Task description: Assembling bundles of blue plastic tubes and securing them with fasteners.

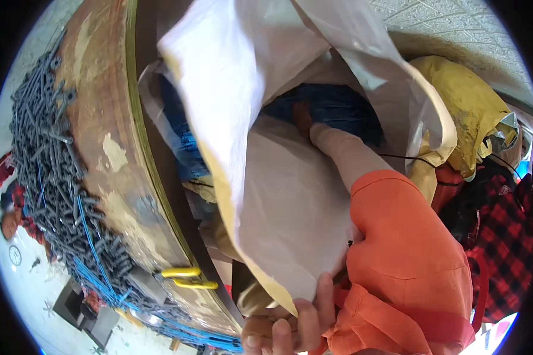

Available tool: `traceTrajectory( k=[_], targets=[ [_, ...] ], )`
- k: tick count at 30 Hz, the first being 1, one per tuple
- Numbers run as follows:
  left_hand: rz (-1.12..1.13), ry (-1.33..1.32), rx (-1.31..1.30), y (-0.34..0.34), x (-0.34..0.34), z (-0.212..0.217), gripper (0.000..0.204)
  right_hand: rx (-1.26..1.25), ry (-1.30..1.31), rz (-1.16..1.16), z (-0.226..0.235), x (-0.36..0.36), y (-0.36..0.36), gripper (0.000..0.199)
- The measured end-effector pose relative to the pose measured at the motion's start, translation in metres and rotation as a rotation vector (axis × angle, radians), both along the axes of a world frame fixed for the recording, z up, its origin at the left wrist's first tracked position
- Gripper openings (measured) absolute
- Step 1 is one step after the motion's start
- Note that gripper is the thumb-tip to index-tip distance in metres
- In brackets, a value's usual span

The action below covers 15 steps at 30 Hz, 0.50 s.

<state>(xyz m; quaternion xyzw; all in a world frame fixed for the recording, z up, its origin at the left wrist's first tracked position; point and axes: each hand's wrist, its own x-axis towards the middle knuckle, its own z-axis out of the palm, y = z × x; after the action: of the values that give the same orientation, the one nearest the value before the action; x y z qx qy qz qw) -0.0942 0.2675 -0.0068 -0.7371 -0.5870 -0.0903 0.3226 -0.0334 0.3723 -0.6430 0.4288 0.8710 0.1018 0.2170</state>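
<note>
A large white sack [296, 207] with a yellowish outer face gapes open in front of me. My right arm, in an orange sleeve with a paler one under it, reaches deep inside. There my right hand [302, 118] touches a dark blue, glossy mass [343, 112]; its fingers are in shadow and partly hidden. At the lower edge, my left hand [299, 328] is closed on the sack's near rim, fingers curled over the edge.
Left stands a worn wooden table [109, 148] heaped with small grey rod-like pieces [47, 130] and thin blue strips [92, 275]. Yellow-handled pliers [186, 278] lie at its edge. To the right are a yellow sack [462, 106] and red-and-black checked cloth [506, 248]. A person [18, 219] is far left.
</note>
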Motion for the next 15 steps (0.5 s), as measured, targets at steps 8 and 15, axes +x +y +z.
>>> traceTrajectory(
  k=[8,15],
  targets=[
    [0.382,-0.121,0.161,-0.042,0.032,-0.047,0.019,-0.486,0.417,-0.151,-0.033,-0.013,0.011,0.040],
    [-0.140,0.020,0.275,0.016,-0.010,-0.018,0.016,-0.575,0.636,-0.065,0.015,0.002,0.018,0.036]
  ],
)
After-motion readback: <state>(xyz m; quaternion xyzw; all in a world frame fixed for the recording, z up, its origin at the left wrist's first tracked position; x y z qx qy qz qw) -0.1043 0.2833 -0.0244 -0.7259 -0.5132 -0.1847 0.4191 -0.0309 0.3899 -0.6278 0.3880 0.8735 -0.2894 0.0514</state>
